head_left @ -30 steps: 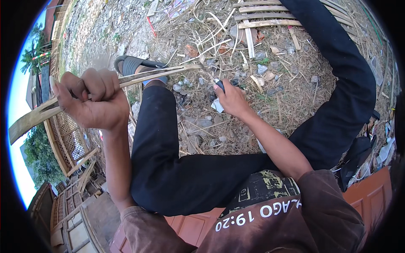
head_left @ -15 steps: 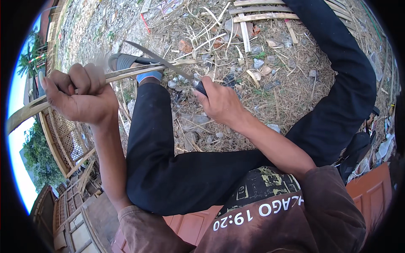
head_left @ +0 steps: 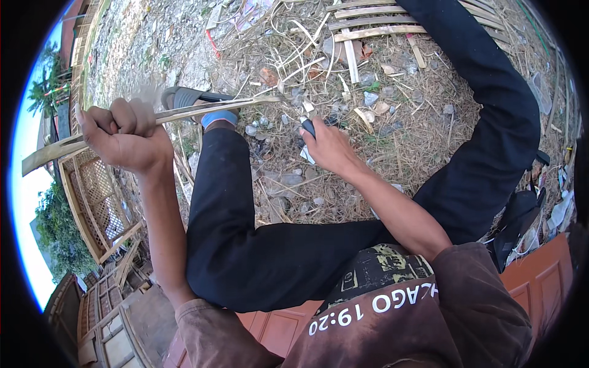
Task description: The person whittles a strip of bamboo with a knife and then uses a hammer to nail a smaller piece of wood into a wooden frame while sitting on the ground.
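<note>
My left hand (head_left: 127, 138) is wrapped around a long split bamboo strip (head_left: 211, 109), whose broad end sticks out past my thumb on the left. The strip's thin end reaches right, over my sandalled left foot (head_left: 216, 115). In my right hand (head_left: 334, 149) is a knife (head_left: 308, 127), its black handle closed in the fingers. The knife is near the strip's thin end. Its blade is hard to make out here, seen nearly edge-on or smeared, so I cannot tell whether it touches the strip.
Dry grass, stones and pale curled shavings (head_left: 294, 55) cover the ground ahead. Several bamboo slats form a frame (head_left: 380, 29) at the far right, by my right leg (head_left: 491, 104). Lattice panels (head_left: 98, 196) stand at the left; a reddish-brown panelled board (head_left: 540, 279) lies beneath me.
My right hand has drawn the knife right and a little down; the blade no longer crosses the strip. My left hand has shifted slightly right with the strip, whose left end is higher.
</note>
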Available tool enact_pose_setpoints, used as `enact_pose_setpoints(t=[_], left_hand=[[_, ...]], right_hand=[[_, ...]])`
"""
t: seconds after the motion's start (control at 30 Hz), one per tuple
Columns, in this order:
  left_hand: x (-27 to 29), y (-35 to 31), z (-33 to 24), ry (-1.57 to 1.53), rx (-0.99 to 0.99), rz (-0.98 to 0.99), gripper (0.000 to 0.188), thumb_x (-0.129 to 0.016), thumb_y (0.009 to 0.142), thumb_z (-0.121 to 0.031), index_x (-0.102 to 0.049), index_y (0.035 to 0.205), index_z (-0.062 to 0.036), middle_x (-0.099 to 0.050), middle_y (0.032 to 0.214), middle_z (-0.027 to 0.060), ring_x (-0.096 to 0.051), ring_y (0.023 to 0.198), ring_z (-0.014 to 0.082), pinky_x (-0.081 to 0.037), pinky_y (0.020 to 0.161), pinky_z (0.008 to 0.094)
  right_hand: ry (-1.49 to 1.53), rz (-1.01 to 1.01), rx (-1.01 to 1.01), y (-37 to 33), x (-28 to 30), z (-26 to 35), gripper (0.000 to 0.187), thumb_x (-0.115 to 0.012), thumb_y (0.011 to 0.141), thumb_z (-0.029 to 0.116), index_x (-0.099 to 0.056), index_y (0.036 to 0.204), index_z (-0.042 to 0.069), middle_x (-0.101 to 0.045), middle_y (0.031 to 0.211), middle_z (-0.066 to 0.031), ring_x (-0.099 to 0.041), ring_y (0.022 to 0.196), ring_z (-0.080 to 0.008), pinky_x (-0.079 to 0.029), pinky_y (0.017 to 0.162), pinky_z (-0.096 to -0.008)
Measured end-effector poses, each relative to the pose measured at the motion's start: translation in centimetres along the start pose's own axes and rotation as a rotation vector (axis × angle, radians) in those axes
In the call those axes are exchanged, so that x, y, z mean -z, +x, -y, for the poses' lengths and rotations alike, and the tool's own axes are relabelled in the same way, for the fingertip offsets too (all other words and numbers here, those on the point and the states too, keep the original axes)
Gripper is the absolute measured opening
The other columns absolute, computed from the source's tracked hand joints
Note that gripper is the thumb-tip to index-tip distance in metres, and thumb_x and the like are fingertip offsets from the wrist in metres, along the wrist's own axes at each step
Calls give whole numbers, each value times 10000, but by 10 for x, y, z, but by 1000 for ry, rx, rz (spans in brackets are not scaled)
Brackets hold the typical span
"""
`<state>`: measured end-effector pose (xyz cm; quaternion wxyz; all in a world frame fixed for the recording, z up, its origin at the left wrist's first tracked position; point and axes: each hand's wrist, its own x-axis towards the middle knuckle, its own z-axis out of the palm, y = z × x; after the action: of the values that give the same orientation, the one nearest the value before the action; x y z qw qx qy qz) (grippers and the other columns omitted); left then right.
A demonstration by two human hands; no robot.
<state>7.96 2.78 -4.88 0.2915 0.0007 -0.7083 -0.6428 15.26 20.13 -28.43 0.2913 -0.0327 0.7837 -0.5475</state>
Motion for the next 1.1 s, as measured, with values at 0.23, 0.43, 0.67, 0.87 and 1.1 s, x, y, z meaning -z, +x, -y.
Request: enact_pose_setpoints(t=[0.23,0.43,0.67,0.87,1.1], left_hand=[[-19,-4,0,80,22,-97,444,-348,1014,-374,-240,632,-174,-157,489,-41,-98,449,94,-99,422,288],[-8,1,2,53,8,-87,442,-374,1005,-372,-235,635,-173,-157,490,-39,-100,448,92,-109,426,282],[-8,3,2,31,6,-58,442,-385,1004,-376,-244,638,-171,-160,493,-45,-109,445,88,-112,426,282],[-14,0,1,56,13,-79,431,-363,1002,-357,-241,634,-170,-153,496,-41,-104,457,96,-109,435,290],[-2,9,2,18,26,-99,454,-431,989,-398,-231,647,-176,-165,508,-48,-125,471,82,-121,451,284]], right_hand=[[-189,-57,178,-12,11,-14,274,-526,956,219,-469,1013,-43,-638,687,-251,-655,660,-447,-516,611,-546],[-52,14,-132,-4,-4,-27,372,-516,949,282,-531,1078,-67,-658,829,-309,-662,824,-464,-515,796,-529],[47,37,-26,-17,10,16,335,-502,969,298,-499,1009,-35,-639,727,-253,-650,700,-434,-484,683,-520],[-240,4,-36,-14,11,-30,275,-482,978,221,-468,1033,-48,-643,734,-276,-654,682,-451,-506,616,-509],[-105,18,-99,3,20,-21,317,-492,964,247,-516,1009,-66,-645,794,-294,-665,766,-439,-514,699,-512]])
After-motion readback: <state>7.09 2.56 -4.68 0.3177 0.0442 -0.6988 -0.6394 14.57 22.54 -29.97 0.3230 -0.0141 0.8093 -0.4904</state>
